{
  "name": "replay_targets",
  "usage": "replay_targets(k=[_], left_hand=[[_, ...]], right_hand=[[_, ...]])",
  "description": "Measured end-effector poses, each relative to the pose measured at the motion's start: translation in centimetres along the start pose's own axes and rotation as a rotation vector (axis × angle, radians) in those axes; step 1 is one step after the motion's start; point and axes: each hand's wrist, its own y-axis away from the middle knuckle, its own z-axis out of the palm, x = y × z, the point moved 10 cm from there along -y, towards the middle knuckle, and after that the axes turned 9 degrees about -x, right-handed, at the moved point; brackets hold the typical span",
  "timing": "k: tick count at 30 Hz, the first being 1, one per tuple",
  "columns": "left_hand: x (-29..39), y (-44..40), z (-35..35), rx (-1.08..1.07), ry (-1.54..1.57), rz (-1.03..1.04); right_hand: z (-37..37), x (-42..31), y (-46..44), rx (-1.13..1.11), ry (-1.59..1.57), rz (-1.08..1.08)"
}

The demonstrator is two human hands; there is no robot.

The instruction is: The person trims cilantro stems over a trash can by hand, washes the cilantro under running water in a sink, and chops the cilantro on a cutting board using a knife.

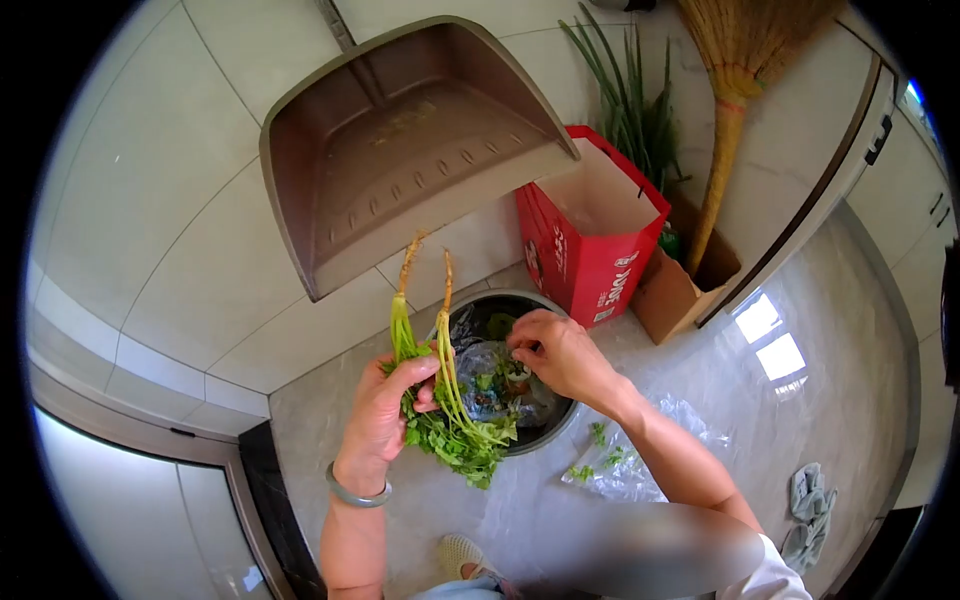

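My left hand (395, 398) is closed around a bunch of leafy green herbs (465, 445), whose pale stems and brown roots point upward. Below it stands a round dark bin (545, 440) with plastic film and green scraps (490, 385) inside. Over the bin's right side is my right hand (555, 350), its fingers drawn together; whether anything is between them is too small to tell.
A brown dustpan (420, 150) hangs at the wall above the bin. Behind the bin stand a red paper bag (590, 235), a cardboard box (665, 295) with a straw broom (722, 150), and long green leaves (640, 110). Clear plastic (635, 465) and a grey cloth (808, 510) lie on the floor.
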Motion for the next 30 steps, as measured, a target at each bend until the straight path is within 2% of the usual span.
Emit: replay_targets(k=[1,2,4,5,7,10,16,20,23,28,30], left_hand=[[0.0,0.0,0.0,0.000,0.010,0.002],[-0.1,0.0,0.0,0.000,0.010,-0.002],[0.0,0.1,-0.1,0.026,0.016,0.006],[0.1,0.0,0.1,0.021,0.015,0.004],[0.4,0.2,0.2,0.038,0.019,0.028],[1.4,0.6,0.7,0.033,0.004,0.095],[4.4,2.3,1.3,0.119,0.005,0.238],[5.8,3.5,0.9,0.199,-0.255,0.310],[6.7,4.0,0.6,0.269,-0.290,0.329],[7.7,4.9,0.0,0.243,-0.457,0.345],[8.3,5.1,0.0,0.231,-0.525,0.344]], right_hand=[[0.4,0.7,-0.1,-0.065,-0.063,0.085],[0.1,0.4,0.0,-0.065,-0.065,0.088],[0.6,-0.3,0.3,-0.154,-0.337,0.159],[0.6,-1.0,0.4,-0.150,-0.337,0.161],[1.9,-3.9,0.6,-0.246,-0.782,0.020],[0.9,-7.8,0.8,-0.269,-0.647,-0.128],[-0.3,-8.6,0.3,-0.232,-0.644,-0.081],[-1.6,-8.6,-0.1,-0.198,-0.663,-0.109],[-2.2,-8.5,-0.3,-0.222,-0.669,-0.115],[-1.7,-8.5,-1.1,-0.345,-0.756,-0.100],[-2.4,-8.7,-1.6,-0.316,-0.720,-0.116]])
